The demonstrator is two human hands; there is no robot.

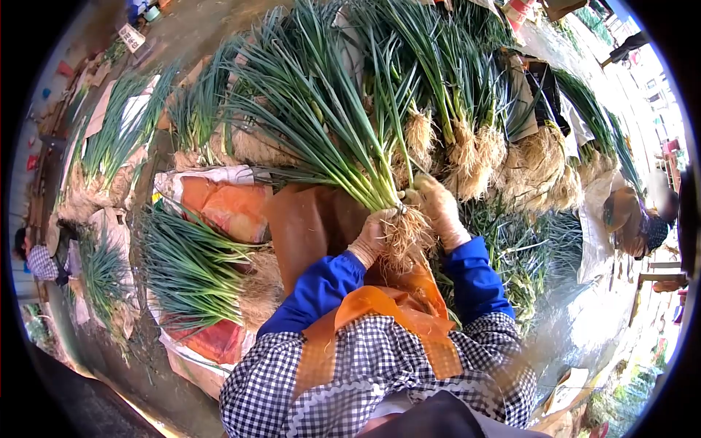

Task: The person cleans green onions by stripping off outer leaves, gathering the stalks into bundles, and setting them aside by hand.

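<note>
A bunch of green onions fans out from my lap, leaves pointing up and away, pale roots hanging between my hands. Around the white stems just above the roots, my gloved left hand is closed. My gloved right hand is on the other side, fingers bent against a single upright green onion beside the bunch. Its fingertips are partly hidden. A brown apron lies under the bunch.
More bunches of green onions stand in a row ahead, roots toward me. A pile lies on sacking at my left. Loose green leaves cover the ground at right. Another person is at far right, one more at far left.
</note>
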